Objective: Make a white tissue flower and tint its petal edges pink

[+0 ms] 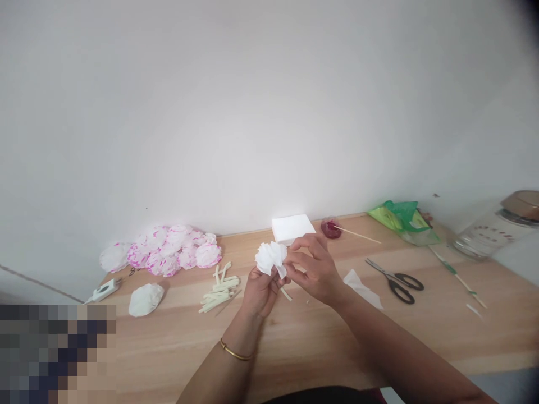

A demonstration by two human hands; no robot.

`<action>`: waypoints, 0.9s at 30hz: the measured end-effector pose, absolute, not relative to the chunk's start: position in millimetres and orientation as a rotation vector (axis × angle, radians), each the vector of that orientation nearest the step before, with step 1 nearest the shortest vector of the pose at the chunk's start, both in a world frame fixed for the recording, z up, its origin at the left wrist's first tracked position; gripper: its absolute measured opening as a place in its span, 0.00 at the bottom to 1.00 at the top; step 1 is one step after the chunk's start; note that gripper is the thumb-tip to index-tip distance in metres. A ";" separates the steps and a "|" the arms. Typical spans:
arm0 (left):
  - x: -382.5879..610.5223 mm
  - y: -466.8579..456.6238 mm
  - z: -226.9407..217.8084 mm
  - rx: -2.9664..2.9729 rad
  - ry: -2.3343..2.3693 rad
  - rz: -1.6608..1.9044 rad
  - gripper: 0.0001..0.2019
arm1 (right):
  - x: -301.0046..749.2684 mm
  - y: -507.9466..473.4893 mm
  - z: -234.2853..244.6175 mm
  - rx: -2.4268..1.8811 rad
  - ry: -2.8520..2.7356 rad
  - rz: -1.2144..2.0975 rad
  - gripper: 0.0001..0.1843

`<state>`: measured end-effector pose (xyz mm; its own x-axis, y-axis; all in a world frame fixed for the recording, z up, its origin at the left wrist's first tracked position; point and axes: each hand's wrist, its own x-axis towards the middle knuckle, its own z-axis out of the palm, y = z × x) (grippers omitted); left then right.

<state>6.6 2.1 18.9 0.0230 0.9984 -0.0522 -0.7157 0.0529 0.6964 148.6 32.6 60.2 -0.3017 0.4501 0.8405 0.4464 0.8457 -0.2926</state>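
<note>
A white tissue-paper flower (269, 257) with ruffled petals is held up above the middle of the table. My left hand (261, 289) grips it from below, fingers closed around its base. A pale stem end (286, 294) pokes out beside those fingers. From the right, my right hand (314, 266) pinches the flower's edge between thumb and fingers. Behind the hands lies a stack of white tissue paper (292, 227). A loose piece of white tissue (362, 289) rests on the table under my right forearm.
Pink-tipped paper flowers (172, 249) are heaped at the back left, near a white flower (146, 299) and a white plug-ended device (104, 289). Pale strips (221, 289) lie left of my hands. Rightward are a red dish (330, 228), scissors (396, 280), a green bag (404, 221) and a jar (484, 235).
</note>
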 end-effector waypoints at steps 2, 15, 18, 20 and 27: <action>6.8 2.0 19.2 0.562 0.630 1.444 0.11 | 148.8 32.8 58.5 -0.655 -1.949 -0.013 0.07; 2.1 3.7 16.9 0.407 0.603 1.512 0.18 | 140.9 25.5 52.2 -0.587 -2.082 0.038 0.07; 1.7 3.6 17.2 0.436 0.624 1.518 0.18 | 139.5 25.5 52.7 -0.570 -2.044 0.045 0.07; 1.5 3.9 16.7 0.457 0.630 1.526 0.17 | 140.4 25.8 54.7 -0.555 -2.022 0.072 0.07; 1.1 6.8 10.7 0.580 0.674 1.530 0.08 | 150.4 30.6 63.0 -0.634 -1.901 0.101 0.11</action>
